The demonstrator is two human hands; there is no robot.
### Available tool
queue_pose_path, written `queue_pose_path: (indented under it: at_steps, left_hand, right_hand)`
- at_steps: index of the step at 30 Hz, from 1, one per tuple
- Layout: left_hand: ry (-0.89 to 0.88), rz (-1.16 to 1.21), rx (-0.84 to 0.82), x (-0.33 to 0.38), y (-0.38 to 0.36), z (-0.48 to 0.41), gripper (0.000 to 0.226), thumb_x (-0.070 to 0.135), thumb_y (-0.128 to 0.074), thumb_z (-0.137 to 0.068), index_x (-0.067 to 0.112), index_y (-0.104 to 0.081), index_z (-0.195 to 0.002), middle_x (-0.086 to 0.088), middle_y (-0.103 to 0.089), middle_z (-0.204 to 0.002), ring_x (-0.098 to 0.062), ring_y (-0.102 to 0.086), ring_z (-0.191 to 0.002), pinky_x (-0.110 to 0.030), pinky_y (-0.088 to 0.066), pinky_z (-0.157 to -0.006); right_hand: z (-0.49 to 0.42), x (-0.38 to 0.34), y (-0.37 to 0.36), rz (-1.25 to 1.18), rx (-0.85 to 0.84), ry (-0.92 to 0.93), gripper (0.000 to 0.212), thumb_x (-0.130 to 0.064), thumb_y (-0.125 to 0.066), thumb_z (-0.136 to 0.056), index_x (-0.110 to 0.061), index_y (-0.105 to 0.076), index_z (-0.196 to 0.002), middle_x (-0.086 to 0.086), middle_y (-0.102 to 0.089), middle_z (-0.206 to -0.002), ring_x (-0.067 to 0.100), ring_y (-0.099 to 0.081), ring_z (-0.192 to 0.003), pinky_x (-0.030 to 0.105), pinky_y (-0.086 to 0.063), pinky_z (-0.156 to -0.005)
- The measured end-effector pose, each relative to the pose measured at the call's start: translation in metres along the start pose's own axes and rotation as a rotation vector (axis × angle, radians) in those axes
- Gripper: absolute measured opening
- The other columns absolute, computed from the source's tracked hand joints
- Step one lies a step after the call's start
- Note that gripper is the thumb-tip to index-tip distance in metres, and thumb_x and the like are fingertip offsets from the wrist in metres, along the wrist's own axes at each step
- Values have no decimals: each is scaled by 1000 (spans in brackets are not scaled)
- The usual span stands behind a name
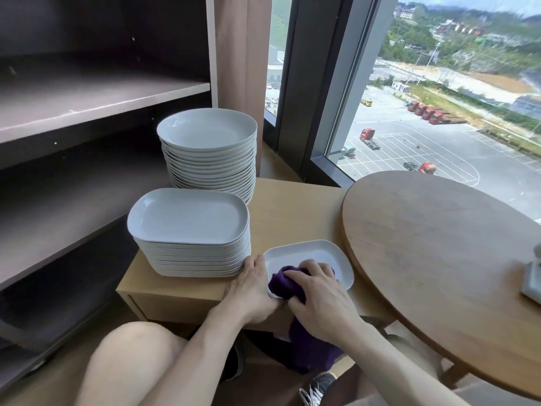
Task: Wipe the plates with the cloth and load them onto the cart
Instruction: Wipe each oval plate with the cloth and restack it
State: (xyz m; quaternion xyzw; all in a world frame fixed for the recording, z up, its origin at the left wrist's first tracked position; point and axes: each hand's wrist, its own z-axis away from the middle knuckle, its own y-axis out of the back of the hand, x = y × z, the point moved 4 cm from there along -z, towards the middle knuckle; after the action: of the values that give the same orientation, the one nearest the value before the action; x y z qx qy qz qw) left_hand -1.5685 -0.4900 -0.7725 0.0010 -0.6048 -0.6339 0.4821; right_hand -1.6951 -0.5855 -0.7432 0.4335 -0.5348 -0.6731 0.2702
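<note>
Two stacks, head view: an oblong stack of white plates stands near-left on the low wooden stand. A taller round stack stands just behind it, farther off.
Plate in work: one white oblong plate lies flat at the near edge of the stand, just right of the oblong stack and just left of the round table.
Cloth: the purple cloth is bunched on the near-left part of the plate's well. Its loose tail hangs off the stand's near edge, below the right wrist.
Left hand: the left hand lies between the plate and the oblong stack, fingers curled round the plate's near-left rim to steady it.
Right hand: the right hand has its fingers curled over the bunched cloth and presses it onto the plate.
Step in hand: judged to be wiping the upper face. The far and right parts of the well lie bare of the cloth.
Procedure: hold the rim firm with the left hand. Sweep the cloth from near-left out to the far-right corner, then run it round the raised rim.
Pressure: apply it flat and downward, so the plate neither slides into the oblong stack nor tips over the near edge.
Cloth tail: gather it into the palm so it does not drag.
Underside: hidden, so it cannot be told whether it needs wiping.
Shelf unit: the dark shelf unit at left is probably the cart. This plate is not yet loaded.
</note>
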Motion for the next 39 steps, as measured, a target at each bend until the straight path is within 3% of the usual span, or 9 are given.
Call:
queue_pose_path:
  at_steps: [4,7,10,14,17,20,25,35,39]
  left_hand:
    - [-29,-31,44,-1,-3,6,100,65,-76,-69,28,-27,-147,5,-31,-136,-20,-42,-134,-41,-44,-105]
    - [-112,-78,111,2,-7,10,109,65,-77,-66,34,-18,-152,10,-13,-148,-15,-13,-144,-41,-33,-115]
    - [-238,-223,116,6,-16,11,76,48,-70,-86,36,-32,-151,11,0,-166,-13,4,-154,-39,-6,-126]
    - [-358,-228,179,14,-18,14,25,26,-62,-96,31,-63,-121,13,-47,-151,-10,-30,-148,-26,-7,-121]
    - [-376,-185,279,20,-5,21,11,21,-58,-96,28,-64,-101,13,-66,-113,-16,-58,-115,-23,-33,-88]
    - [-381,-155,412,24,21,29,9,24,-58,-98,28,-65,-99,9,-70,-96,-17,-63,-92,-29,-42,-73]
    - [-471,-178,531,39,51,47,9,15,-68,-94,23,-70,-96,9,-71,-86,-17,-64,-81,-27,-38,-76]
    - [-512,-334,645,86,101,93,13,21,-59,-101,18,-71,-97,5,-72,-85,-20,-64,-78,-38,-45,-78]
    - [-470,-407,773,79,127,122,12,20,-59,-95,20,-71,-93,7,-71,-83,-19,-65,-77,-43,-47,-76]
  right_hand:
    - [6,28,13,-144,67,-135,45,-35,-53,-92,-36,-58,-136,-12,-46,-125,15,-38,-118,38,-42,-96]
    - [13,53,29,-314,157,-225,46,-26,-58,-92,-34,-62,-137,-22,-46,-116,8,-37,-115,30,-34,-96]
    - [20,72,43,-374,204,-247,46,-19,-59,-91,-35,-66,-134,-31,-46,-111,6,-41,-114,26,-30,-94]
    - [23,72,55,-422,229,-212,46,-16,-59,-90,-37,-68,-130,-27,-51,-114,6,-44,-118,27,-33,-96]
    - [21,57,63,-442,249,-128,46,-16,-59,-89,-41,-68,-126,-26,-52,-114,4,-45,-118,22,-34,-95]
    - [21,46,69,-468,256,-47,45,-21,-59,-89,-42,-67,-127,-28,-52,-114,0,-45,-116,15,-32,-93]
    - [24,44,74,-518,333,-24,45,-24,-60,-90,-34,-67,-133,-27,-53,-114,5,-47,-116,20,-35,-92]
    - [34,36,90,-472,583,34,50,-12,-70,-89,-24,-62,-137,-4,-53,-129,20,-42,-122,40,-42,-97]
    - [30,41,93,-577,584,-17,48,-12,-68,-90,-29,-63,-134,-8,-52,-124,18,-42,-121,35,-35,-95]
